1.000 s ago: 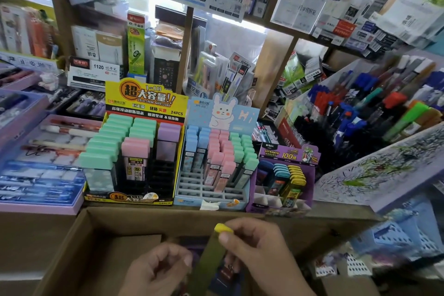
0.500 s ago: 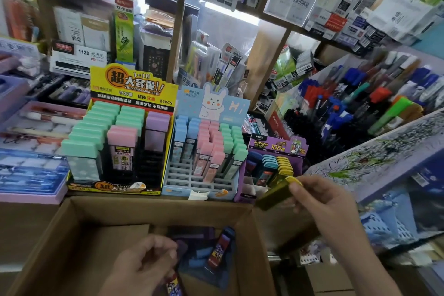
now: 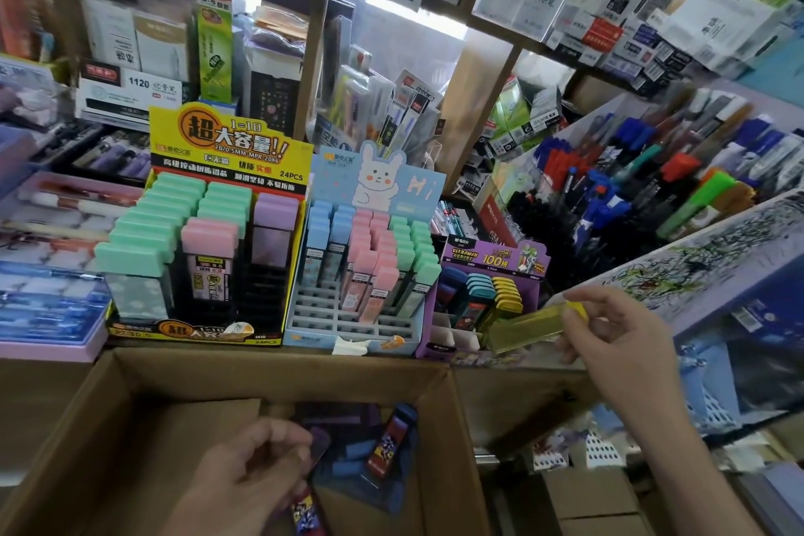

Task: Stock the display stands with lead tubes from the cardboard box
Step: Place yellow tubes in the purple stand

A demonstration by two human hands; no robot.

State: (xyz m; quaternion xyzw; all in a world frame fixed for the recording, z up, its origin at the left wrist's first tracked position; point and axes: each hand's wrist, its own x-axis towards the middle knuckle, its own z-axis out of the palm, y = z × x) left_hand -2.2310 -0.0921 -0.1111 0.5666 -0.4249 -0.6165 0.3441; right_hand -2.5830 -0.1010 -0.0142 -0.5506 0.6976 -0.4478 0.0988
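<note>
the right hand (image 3: 618,331), at the right of the frame, pinches a yellow translucent plastic lead tube (image 3: 528,329) by its capped end; the tube's far end is just beside the small purple cardboard display stand (image 3: 496,261). the left hand (image 3: 256,466), lower centre, grips a purple-capped printed lead tube (image 3: 306,509) inside the brown cardboard box (image 3: 278,366), near loose blue-capped tubes (image 3: 393,442).

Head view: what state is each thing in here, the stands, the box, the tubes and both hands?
cardboard box, open, tubes lying inside.
yellow tube, pinched by right hand, tilted at purple stand, not slotted.
left hand, gripping a patterned tube inside the box.
purple stand, partly filled, front slots empty.
blue stand, front rows empty.
yellow stand, right column nearly empty.
</note>
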